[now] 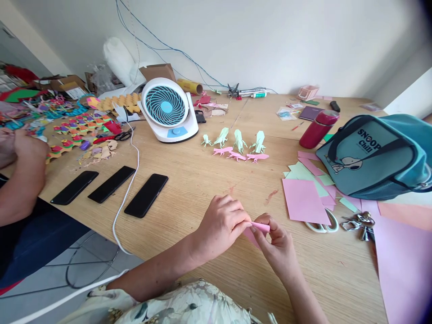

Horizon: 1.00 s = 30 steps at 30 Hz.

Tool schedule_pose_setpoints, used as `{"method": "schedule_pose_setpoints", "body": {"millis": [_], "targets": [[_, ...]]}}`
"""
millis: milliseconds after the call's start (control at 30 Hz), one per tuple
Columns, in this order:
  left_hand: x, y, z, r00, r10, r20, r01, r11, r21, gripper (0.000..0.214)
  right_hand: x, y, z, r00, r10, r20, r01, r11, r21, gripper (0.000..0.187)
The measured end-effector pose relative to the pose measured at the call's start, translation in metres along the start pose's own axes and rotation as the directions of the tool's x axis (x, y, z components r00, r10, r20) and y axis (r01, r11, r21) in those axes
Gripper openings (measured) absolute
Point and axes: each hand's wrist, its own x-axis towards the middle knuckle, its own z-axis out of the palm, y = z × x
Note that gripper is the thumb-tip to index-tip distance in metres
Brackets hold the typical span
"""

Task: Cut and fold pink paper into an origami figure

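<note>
Both my hands meet over the near side of the wooden table, pinching one folded piece of pink paper (261,227). My left hand (221,227) grips its left end, with the fingers curled over and hiding part of it. My right hand (278,243) pinches the right end between thumb and fingers. A lower flap of the paper shows between the hands. Farther back stand several pale green folded-paper insects (239,140), with pink folded ones (236,155) in a row just in front of them. To the right, a pink paper sheet (305,201) partly covers white-handled scissors (326,223).
A white fan (168,110) stands at the back. Three black phones (146,195) and a white cable (130,180) lie left. A red bottle (319,129), teal bag (374,155) and keys (362,222) are right. At far left is another person's arm (27,166) beside craft pieces.
</note>
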Motion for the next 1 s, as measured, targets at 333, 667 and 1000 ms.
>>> {"method": "schedule_pose_setpoints", "body": {"millis": [333,667,1000], "targets": [[0.002,-0.002,0.006,0.99,-0.138,-0.005,0.134,0.971,-0.197,0.018,0.0,0.006,0.0,0.996,0.072,-0.044,-0.066,0.991,0.119,0.017],[0.0,-0.007,0.007,0.986,-0.17,0.0,0.163,0.947,-0.278,0.011,0.002,0.006,0.001,0.986,0.163,-0.037,-0.146,0.945,0.293,0.019],[0.0,-0.007,0.008,0.956,-0.29,0.048,0.29,0.908,-0.302,0.015,0.002,0.015,0.002,0.976,0.218,0.024,-0.214,0.925,0.313,0.022]]}}
